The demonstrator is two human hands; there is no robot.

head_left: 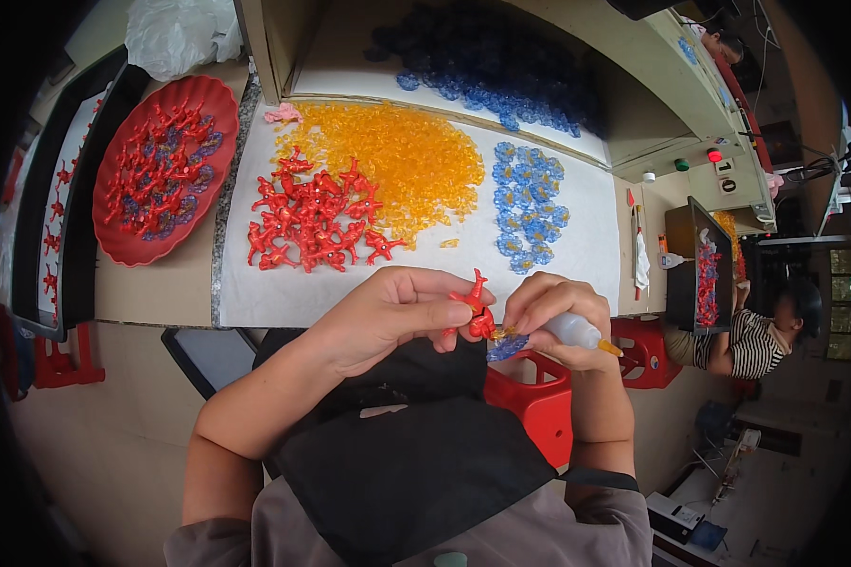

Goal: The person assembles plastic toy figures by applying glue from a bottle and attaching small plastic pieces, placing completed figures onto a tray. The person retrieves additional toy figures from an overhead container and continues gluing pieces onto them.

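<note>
Between the two hands: a small red figure (478,299), held up at the near edge of the worktop (652,300).
Left hand (392,307): fingers pinched narrow on the red figure, thumb across it.
Right hand (565,319): fingers closed on a clear blue piece (508,349) just beside the figure's lower end; whether they touch, I cannot tell. A white bottle (575,331) sits in the same grip, amber tip pointing right, away from the figure.
Step in hand: apparently joining the blue piece to the figure.
Next move: likely calls for a steady left pinch and careful lining-up, without the bottle swinging into the parts.
White sheet (586,250): beyond the hands, loose red figures (312,222) at left, yellow pieces (402,156) behind them, blue pieces (529,203) at right.
Red plate (225,106): further left, bearing red figures and bluish pieces.
</note>
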